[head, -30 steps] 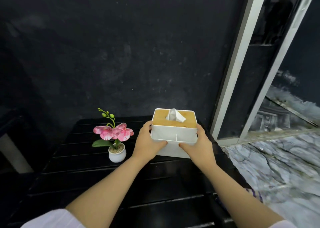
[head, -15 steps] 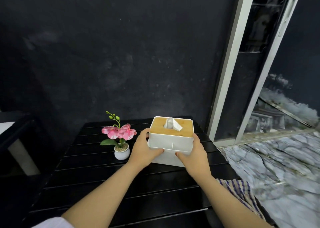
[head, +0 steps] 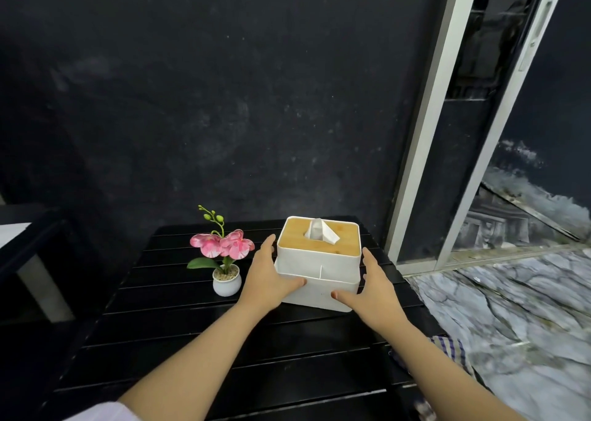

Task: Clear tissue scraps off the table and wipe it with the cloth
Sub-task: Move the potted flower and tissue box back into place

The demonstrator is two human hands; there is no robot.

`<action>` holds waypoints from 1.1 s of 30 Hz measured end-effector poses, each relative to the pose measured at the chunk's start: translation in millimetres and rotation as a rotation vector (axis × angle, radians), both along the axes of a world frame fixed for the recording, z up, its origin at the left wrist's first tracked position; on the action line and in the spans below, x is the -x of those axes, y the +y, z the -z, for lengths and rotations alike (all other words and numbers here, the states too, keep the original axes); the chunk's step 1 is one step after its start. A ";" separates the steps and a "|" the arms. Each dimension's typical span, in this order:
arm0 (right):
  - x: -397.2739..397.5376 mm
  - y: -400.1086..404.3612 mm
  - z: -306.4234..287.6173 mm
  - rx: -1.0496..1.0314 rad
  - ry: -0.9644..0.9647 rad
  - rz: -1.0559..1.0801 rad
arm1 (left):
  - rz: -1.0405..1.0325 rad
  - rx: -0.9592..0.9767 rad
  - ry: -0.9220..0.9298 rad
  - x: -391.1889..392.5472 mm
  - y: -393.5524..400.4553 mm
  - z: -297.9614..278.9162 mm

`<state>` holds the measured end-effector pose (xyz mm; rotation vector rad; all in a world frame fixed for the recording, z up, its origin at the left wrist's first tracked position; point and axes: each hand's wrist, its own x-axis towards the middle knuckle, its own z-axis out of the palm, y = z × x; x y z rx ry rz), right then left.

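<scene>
While both hands (head: 319,288) flank it, fingers straight, the tissue box (head: 318,262) lies crosswise.

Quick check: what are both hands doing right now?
Left hand: open, fingers straight against the left side of the tissue box.
Right hand: open, fingers straight beside the box's right side; contact unclear.

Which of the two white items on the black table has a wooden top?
The tissue box, between the left hand and right hand. Its lid is bamboo-coloured with a tissue poking out; the small white flower pot holds a pink orchid instead.
</scene>
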<state>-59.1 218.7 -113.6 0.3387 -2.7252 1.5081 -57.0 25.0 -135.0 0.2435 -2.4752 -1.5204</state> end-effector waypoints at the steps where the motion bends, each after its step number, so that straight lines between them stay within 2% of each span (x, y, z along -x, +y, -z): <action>1: 1.6 0.3 1.9 0.007 -0.003 -0.013 | 0.003 0.007 0.005 0.0 -0.3 1.4; 17: 38.5 -3.5 8.1 -0.014 -0.067 -0.121 | -0.108 -0.018 0.151 -0.2 0.5 12.9; 33: 81.7 -17.0 14.9 -0.069 -0.088 -0.187 | -0.205 -0.066 0.203 16.7 -0.8 18.7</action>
